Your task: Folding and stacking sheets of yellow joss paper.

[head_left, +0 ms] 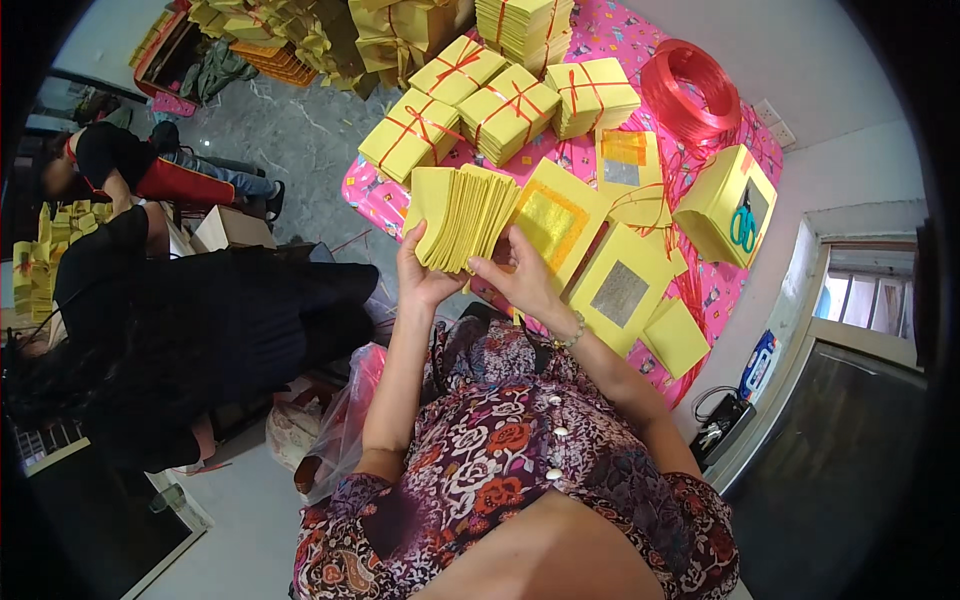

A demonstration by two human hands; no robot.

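Observation:
A thick stack of yellow paper sheets (465, 218) is held upright in front of me, its edges slightly fanned. My left hand (424, 274) grips the stack's lower left side, with the fingers mostly hidden behind it. At the lower right, my right hand (522, 278) closes on the same stack, its thumb at the bottom edge. Just right of the hands lies a yellow sheet with a gold square (550, 230). Beyond it is a yellow stack with a silver square (620, 294). Red ribbon ties the yellow bundles (512, 108) farther away.
A pink patterned cloth (368, 195) covers the table. Toward its right side are a red ribbon coil (690, 90) and teal scissors (743, 226) on a yellow stack. People in dark clothes (200, 330) work at the left. More yellow bundles (410, 35) are piled at the back.

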